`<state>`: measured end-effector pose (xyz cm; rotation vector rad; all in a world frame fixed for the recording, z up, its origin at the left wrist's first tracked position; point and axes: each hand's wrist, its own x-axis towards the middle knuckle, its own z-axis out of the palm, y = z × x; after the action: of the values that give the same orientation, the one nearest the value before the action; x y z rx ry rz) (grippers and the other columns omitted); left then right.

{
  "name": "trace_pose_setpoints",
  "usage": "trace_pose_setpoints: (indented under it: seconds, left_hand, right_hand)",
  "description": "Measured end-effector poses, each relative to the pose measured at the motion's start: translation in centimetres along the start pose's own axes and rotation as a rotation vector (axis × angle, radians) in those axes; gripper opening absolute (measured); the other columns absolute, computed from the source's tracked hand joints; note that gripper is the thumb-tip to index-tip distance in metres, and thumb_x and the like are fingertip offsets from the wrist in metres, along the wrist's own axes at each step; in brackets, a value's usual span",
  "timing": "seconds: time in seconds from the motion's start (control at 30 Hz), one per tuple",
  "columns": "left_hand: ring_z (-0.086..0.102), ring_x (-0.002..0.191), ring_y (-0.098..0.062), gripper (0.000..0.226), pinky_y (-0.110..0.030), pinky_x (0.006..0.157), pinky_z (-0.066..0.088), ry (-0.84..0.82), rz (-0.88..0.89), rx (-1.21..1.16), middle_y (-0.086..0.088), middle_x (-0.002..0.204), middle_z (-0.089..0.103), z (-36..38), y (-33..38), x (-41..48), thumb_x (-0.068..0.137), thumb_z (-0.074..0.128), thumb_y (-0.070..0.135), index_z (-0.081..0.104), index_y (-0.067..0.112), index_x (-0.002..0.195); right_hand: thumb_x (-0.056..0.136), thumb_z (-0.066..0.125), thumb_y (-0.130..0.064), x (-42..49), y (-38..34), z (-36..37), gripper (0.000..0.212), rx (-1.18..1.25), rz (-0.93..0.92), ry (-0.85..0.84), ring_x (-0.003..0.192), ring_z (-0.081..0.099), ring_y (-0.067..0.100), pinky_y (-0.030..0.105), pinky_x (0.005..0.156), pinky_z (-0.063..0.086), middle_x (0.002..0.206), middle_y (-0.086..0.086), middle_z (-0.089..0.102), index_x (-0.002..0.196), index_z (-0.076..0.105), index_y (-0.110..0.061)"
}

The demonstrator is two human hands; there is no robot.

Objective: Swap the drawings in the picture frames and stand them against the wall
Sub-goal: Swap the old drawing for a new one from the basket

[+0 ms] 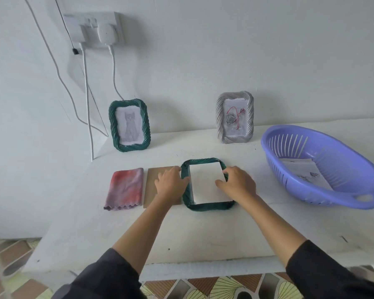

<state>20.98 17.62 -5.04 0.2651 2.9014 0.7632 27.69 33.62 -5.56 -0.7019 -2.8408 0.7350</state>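
Both hands are down on the bench (203,234), on the green frame (207,205) lying face-down. Left hand (171,183) lies flat at its 9 o'clock edge, over the cardboard backing (152,184); right hand (239,185) presses fingertips on the white sheet (204,181) from 3 o'clock. Neither's gripping. Cat frame (129,125) at 11, rose frame (235,117) at 1, both against the wall.
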Motion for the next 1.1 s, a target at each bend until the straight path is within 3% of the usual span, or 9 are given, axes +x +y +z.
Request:
trace_pose_setpoints:
  seconds: [0.1,0.23,0.43,1.0,1.1]
  left_hand:
    - [0.038,0.129,-0.031,0.048,-0.042,0.104,0.03,-0.068,0.039,0.04,-0.003,0.134,0.053,0.2,-0.1,0.0,0.09,0.051,0.041,0.045,0.025,0.135]
    - [0.039,0.126,-0.029,0.045,-0.04,0.102,0.029,-0.073,0.061,0.029,-0.004,0.131,0.054,0.9,-0.2,-0.2,0.088,0.054,0.044,0.05,0.027,0.129]
    - [0.039,0.127,-0.029,0.041,-0.041,0.104,0.028,-0.067,0.051,0.032,-0.006,0.134,0.05,1.4,-0.3,0.1,0.087,0.057,0.039,0.054,0.03,0.127]
    - [0.045,0.121,-0.027,0.035,-0.039,0.102,0.03,-0.06,0.014,-0.004,-0.002,0.126,0.057,1.3,-0.1,0.0,0.086,0.058,0.035,0.059,0.03,0.121]
    - [0.046,0.122,-0.028,0.04,-0.043,0.103,0.036,0.029,-0.019,-0.039,-0.004,0.131,0.053,1.2,-0.4,-0.1,0.085,0.054,0.037,0.055,0.031,0.125]
  right_hand:
    - [0.081,0.059,-0.035,0.2,0.8,-0.2,0.034,0.01,0.008,0.037,0.115,0.044,0.026,0.034,0.084,0.042,0.117,0.007,0.051,0.111,0.063,-0.018]
    - [0.08,0.064,-0.035,0.9,2.3,-0.3,0.034,0.121,-0.018,-0.052,0.121,0.041,0.026,0.035,0.097,0.037,0.121,0.005,0.049,0.112,0.064,-0.029]
    - [0.078,0.067,-0.042,0.7,2.6,0.9,0.036,0.133,-0.092,-0.055,0.119,0.043,0.019,0.032,0.093,0.031,0.125,-0.003,0.05,0.113,0.064,-0.033]
    - [0.081,0.064,-0.042,1.4,3.8,1.1,0.038,0.201,-0.13,-0.117,0.121,0.038,0.017,0.032,0.098,0.028,0.129,-0.005,0.048,0.118,0.058,-0.035]
    - [0.081,0.063,-0.043,1.3,3.9,1.2,0.039,0.19,-0.147,-0.113,0.122,0.037,0.017,0.032,0.099,0.027,0.129,-0.005,0.048,0.119,0.058,-0.035]
